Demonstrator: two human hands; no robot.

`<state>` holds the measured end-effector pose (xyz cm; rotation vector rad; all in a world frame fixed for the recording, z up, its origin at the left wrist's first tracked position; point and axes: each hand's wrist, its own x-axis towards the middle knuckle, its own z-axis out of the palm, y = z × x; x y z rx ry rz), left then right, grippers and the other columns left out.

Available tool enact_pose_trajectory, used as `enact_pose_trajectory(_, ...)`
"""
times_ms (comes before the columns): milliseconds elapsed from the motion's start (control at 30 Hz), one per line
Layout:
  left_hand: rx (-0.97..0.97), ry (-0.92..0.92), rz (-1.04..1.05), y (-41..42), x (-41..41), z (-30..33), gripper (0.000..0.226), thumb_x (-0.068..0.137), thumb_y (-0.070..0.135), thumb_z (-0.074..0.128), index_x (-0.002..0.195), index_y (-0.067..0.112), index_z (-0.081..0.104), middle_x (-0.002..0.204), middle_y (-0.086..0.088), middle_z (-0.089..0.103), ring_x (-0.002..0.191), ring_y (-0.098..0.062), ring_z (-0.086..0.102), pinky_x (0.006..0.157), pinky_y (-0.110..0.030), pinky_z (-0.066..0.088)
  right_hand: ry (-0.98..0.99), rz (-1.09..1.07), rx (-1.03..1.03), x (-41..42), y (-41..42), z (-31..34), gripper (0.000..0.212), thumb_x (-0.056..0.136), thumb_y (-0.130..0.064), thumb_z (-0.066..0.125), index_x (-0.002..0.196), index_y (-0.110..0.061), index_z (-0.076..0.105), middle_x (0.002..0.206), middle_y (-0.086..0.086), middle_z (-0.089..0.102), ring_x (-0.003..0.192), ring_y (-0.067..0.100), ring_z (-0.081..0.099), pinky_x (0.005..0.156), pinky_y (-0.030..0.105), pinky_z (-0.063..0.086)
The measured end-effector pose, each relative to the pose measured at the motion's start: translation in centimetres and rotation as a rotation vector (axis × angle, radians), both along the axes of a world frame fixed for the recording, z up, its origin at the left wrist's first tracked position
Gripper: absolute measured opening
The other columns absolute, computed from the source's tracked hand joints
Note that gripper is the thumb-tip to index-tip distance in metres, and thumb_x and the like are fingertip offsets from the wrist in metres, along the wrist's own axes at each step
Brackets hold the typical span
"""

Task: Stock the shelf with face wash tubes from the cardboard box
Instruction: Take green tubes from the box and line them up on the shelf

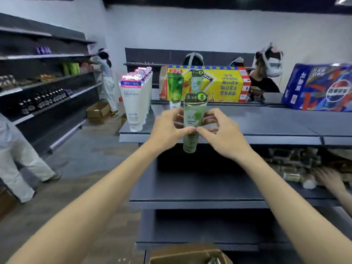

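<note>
- Holding one green face wash tube (194,119) upright, cap down, both hands pinch it at mid-body: left hand (167,128) and right hand (221,130), fingers curled round its sides.
- Tube sits at the near edge of the top shelf (266,126).
- White tubes (136,103) stand in a row, far left on that shelf.
- Cardboard box (182,256) lies open below, near.

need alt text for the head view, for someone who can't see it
Both hands, left hand and right hand, hold an upright green face wash tube at the top shelf edge. White tubes stand in a row to its left, a cardboard box below.
</note>
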<state>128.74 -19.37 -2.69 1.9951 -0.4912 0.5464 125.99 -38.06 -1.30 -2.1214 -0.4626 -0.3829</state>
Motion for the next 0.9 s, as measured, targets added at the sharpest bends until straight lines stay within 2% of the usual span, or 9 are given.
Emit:
enact_pose_trajectory(67,-0.008,-0.008,-0.010,-0.1,1.0,1.9,0.047,0.067,0.038,0.082,0.110,0.024,0.069,0.098,0.007,0.075,0.090,-0.012,0.072,0.081,-0.043,0.060,-0.028,-0.029,-0.002,0.3,-0.3,1.9,0.030,0.089,-0.031,0.069,0.114,-0.027,0.054,0.106,-0.012,0.067,0.086,0.005,0.069,0.070,0.023,0.054)
enact_pose_trajectory(167,-0.054,0.017,-0.022,-0.6,2.3,3.1,0.041,0.068,0.031,0.084,0.107,0.027,0.069,0.098,0.008,0.075,0.091,-0.015,0.072,0.080,-0.047,0.060,-0.039,-0.072,0.005,0.8,-1.0,3.2,0.032,0.089,-0.031,0.069,0.117,-0.026,0.055,0.106,-0.011,0.067,0.081,0.002,0.068,0.067,0.019,0.052)
enact_pose_trajectory(333,-0.064,0.057,-0.006,-1.8,4.6,2.9,0.038,0.071,0.025,0.086,0.105,0.023,0.069,0.098,0.007,0.075,0.092,-0.012,0.070,0.080,-0.046,0.061,-0.018,-0.100,0.000,2.0,-2.3,3.2,0.030,0.089,-0.030,0.068,0.116,-0.025,0.055,0.106,-0.009,0.066,0.079,0.004,0.069,0.064,0.017,0.050)
enact_pose_trajectory(500,-0.039,0.064,0.049,-4.0,7.8,1.9,0.042,0.069,0.029,0.084,0.108,0.023,0.068,0.098,0.005,0.074,0.090,-0.014,0.071,0.079,-0.047,0.060,0.009,-0.101,0.007,5.5,-4.6,2.2,0.029,0.089,-0.029,0.069,0.115,-0.026,0.055,0.105,-0.010,0.066,0.082,0.004,0.069,0.066,0.015,0.048)
enact_pose_trajectory(733,-0.021,0.024,0.097,-6.8,12.5,1.7,0.036,0.078,0.021,0.080,0.111,0.019,0.065,0.107,0.004,0.073,0.099,-0.013,0.068,0.089,-0.046,0.056,0.029,-0.049,0.014,12.3,-7.7,1.6,0.031,0.089,-0.029,0.069,0.116,-0.026,0.055,0.105,-0.011,0.066,0.084,0.005,0.069,0.071,0.022,0.051)
enact_pose_trajectory(833,-0.021,0.013,0.108,-7.3,13.8,1.6,0.042,0.078,0.027,0.077,0.117,0.018,0.064,0.110,0.005,0.073,0.102,-0.013,0.068,0.090,-0.046,0.056,0.022,-0.021,0.029,15.1,-8.5,1.7,0.032,0.088,-0.029,0.069,0.117,-0.027,0.055,0.105,-0.012,0.067,0.084,0.005,0.069,0.073,0.025,0.054)
enact_pose_trajectory(900,-0.050,0.016,0.105,-7.5,14.2,1.5,0.041,0.080,0.021,0.078,0.118,0.015,0.064,0.110,0.003,0.073,0.101,-0.012,0.068,0.090,-0.044,0.057,0.021,-0.003,0.026,16.5,-8.8,1.6,0.032,0.088,-0.031,0.069,0.117,-0.027,0.055,0.105,-0.014,0.066,0.083,0.004,0.069,0.075,0.027,0.055)
